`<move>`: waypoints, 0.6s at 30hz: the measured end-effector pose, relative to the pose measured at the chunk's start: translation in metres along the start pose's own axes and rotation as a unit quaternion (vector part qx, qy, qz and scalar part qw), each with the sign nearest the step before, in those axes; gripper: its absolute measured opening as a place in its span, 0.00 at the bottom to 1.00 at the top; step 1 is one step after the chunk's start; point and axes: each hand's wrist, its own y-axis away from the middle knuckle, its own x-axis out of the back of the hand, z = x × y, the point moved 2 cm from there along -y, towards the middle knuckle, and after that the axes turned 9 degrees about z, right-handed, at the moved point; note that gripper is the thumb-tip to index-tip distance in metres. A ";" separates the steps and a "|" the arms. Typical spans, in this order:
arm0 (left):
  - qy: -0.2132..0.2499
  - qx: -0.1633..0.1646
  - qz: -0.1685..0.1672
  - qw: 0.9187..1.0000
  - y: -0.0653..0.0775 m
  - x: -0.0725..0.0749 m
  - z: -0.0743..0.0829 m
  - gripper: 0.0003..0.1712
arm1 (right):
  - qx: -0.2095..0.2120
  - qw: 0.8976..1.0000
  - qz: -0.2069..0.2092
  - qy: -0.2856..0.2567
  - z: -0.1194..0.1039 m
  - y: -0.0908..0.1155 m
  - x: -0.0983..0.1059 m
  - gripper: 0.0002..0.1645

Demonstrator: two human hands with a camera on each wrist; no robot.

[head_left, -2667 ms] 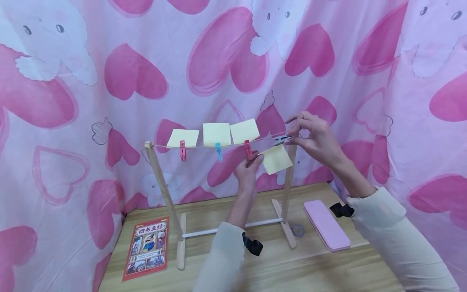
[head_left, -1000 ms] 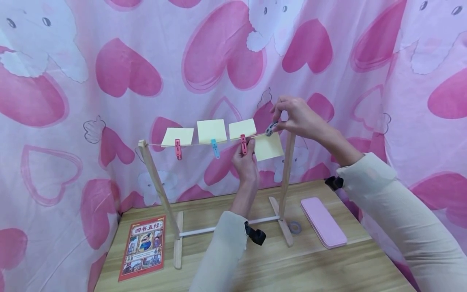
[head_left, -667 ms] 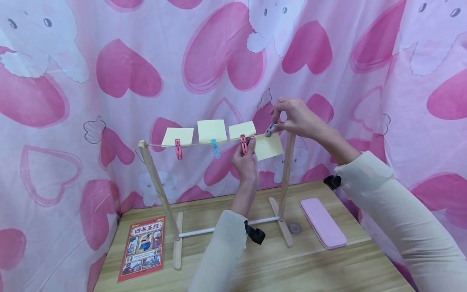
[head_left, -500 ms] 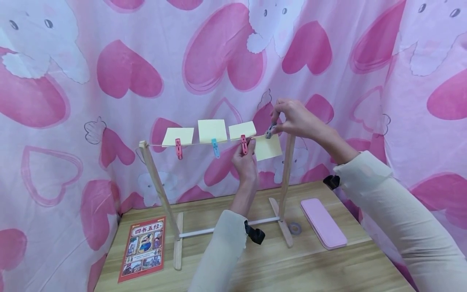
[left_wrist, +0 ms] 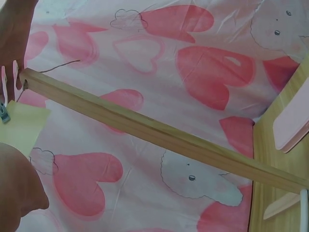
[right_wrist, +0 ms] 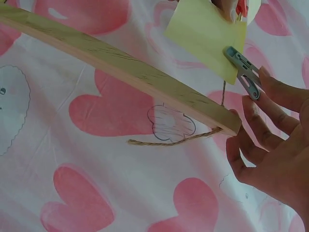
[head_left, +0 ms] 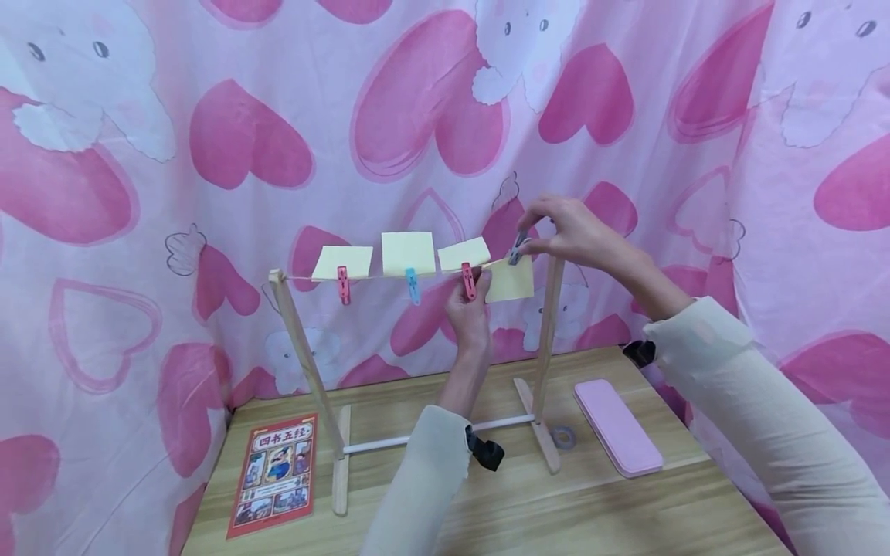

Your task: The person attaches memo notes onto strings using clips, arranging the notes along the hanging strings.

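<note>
My right hand [head_left: 573,232] pinches a grey clothespin [head_left: 518,249] between thumb and fingers. In the right wrist view the clothespin's nose sits over the edge of a yellow sticky note [right_wrist: 207,41], beside the string [right_wrist: 223,92]. My left hand [head_left: 467,313] holds the note's left corner, just behind a red clothespin [head_left: 469,282]; its fingertips are partly hidden there. This note [head_left: 510,280] hangs below the string, near the right wooden post [head_left: 549,340]. Farther left, several other yellow notes [head_left: 407,253] stand up from the string, held by red and blue clothespins [head_left: 413,286].
The wooden frame has a white crossbar [head_left: 378,444] and feet on the wooden table [head_left: 591,510]. A red booklet [head_left: 274,475] lies at left. To the right are a grey tape roll [head_left: 564,438] and a pink case [head_left: 617,427]. A heart-patterned curtain [head_left: 431,93] hangs behind.
The held note has risen to the string. The right hand has moved left with the grey clothespin, from near the post onto the note's top edge. Over the last second both hands barely moved.
</note>
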 end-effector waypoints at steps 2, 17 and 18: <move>-0.001 -0.002 -0.016 1.000 0.000 0.003 -0.003 0.17 | 0.005 1.000 0.002 -0.005 0.001 0.001 0.000 0.17; -0.133 0.015 -0.034 0.990 0.030 0.116 -0.022 0.17 | 0.015 0.999 0.008 -0.030 0.013 0.013 0.002 0.26; -0.141 0.006 -0.028 0.990 0.032 0.123 -0.016 0.15 | 0.016 0.999 0.009 -0.030 0.014 0.016 0.003 0.27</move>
